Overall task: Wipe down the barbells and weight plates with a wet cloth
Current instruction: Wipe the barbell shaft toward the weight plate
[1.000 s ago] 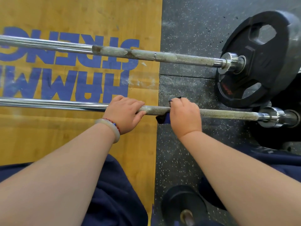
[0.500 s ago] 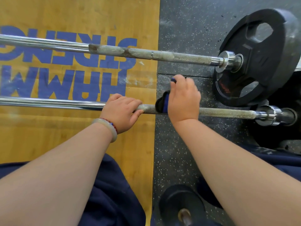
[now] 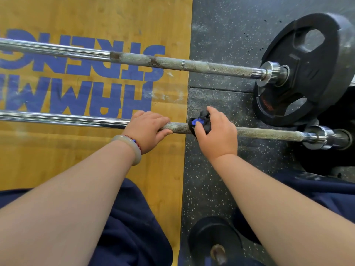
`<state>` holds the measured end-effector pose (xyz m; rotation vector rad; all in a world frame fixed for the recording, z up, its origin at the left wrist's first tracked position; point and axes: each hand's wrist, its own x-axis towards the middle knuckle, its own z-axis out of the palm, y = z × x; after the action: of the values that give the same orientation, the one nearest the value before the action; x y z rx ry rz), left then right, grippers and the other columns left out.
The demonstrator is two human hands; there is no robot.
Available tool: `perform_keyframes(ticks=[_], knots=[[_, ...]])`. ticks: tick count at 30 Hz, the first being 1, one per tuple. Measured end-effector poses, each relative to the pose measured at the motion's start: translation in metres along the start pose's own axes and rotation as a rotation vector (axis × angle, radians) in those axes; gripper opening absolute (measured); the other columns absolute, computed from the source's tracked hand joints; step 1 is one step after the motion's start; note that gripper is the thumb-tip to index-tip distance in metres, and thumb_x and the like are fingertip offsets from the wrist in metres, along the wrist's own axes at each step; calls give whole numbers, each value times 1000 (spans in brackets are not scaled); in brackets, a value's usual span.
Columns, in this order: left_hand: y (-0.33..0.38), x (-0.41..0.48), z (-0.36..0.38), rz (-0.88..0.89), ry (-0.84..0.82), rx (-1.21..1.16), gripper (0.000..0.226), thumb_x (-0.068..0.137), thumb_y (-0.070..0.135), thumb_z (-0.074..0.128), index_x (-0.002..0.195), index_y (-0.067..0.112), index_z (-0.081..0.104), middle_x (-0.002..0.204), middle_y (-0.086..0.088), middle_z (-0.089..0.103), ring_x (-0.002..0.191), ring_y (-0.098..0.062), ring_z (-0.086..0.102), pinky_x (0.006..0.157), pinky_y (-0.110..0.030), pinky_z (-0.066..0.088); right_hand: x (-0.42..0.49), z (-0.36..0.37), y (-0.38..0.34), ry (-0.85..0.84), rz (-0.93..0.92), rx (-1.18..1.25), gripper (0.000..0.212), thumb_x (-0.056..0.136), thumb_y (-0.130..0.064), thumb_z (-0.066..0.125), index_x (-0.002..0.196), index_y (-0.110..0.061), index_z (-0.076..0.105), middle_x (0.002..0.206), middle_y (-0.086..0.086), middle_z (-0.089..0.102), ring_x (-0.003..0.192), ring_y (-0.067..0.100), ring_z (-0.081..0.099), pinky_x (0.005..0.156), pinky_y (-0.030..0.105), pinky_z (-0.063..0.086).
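Wiping near barbell (image 3: pixel 269 133): 2 barbells, 2 plates, 1 cloth, 2 hands in view.
R hand (image 3: pixel 217 135) grips black/blue cloth (image 3: pixel 200 121), bunched on the knurled section above rubber floor (image 3: pixel 221 35); L hand (image 3: pixel 147 129) grips the bar just beside it. Vs. 0.5 s ago: R hand is rolled back, cloth more exposed; L hand unchanged. Knurl is dull, chalk-flecked, as on far barbell (image 3: pixel 211 67), which carries large plate (image 3: pixel 317 73); small plate (image 3: pixel 207 237) lies apart.

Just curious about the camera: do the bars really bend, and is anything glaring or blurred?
Head view: the wide lens slightly bows the near barbell and far barbell; bright streaks glare on their smooth chrome at left; the cloth looks sharp; forearms loom oversized.
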<state>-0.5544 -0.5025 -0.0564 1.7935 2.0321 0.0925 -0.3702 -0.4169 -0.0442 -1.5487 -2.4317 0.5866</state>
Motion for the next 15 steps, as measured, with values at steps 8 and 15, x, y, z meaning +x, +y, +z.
perform_keyframes(ticks=[8,15], knots=[[9,-2,2,-40,122,-34,31,89,38,61,113,18,62,111,2,62,105,-21,51,92,-31,29,-17,26,-16,35,-324,69,34,90,-26,50,116,-7,63,107,14,59,95,30,55,84,41,46],[5,-4,-2,-43,109,-29,37,90,45,57,120,24,59,114,6,62,106,-17,52,97,-33,32,6,8,9,90,125,-112,27,99,-19,41,117,-13,59,111,8,57,92,22,50,84,32,37]])
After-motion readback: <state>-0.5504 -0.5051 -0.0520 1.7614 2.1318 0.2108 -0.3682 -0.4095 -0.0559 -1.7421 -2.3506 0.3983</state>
